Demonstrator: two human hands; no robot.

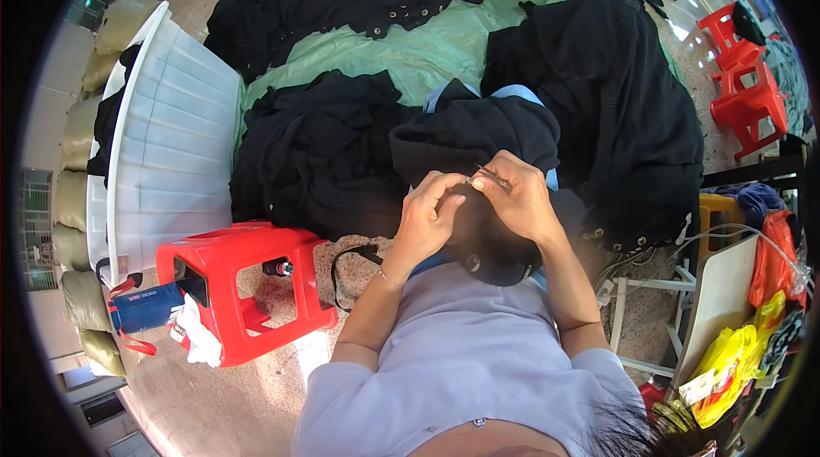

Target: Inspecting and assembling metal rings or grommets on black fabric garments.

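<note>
A black knit garment (478,235) with round buttons is draped over my lap, its far part bunched beyond my hands. My left hand (431,211) pinches the garment's edge between thumb and forefinger, at a small pale spot that looks like a button. Right beside it, the fingertips of my right hand (521,199) press on the same spot. A thin dark pointed tool (490,173) sticks out from the right fingers; its exact kind is too small to make out. Light blue cloth (523,96) shows around the bunched part of the garment.
Heaps of black garments (325,137) lie ahead on a green sheet (376,55). To the left are a white tub (175,141) and a red stool (248,256) with a blue box (147,307). More red stools (750,107) and a yellow bag (726,363) are at right.
</note>
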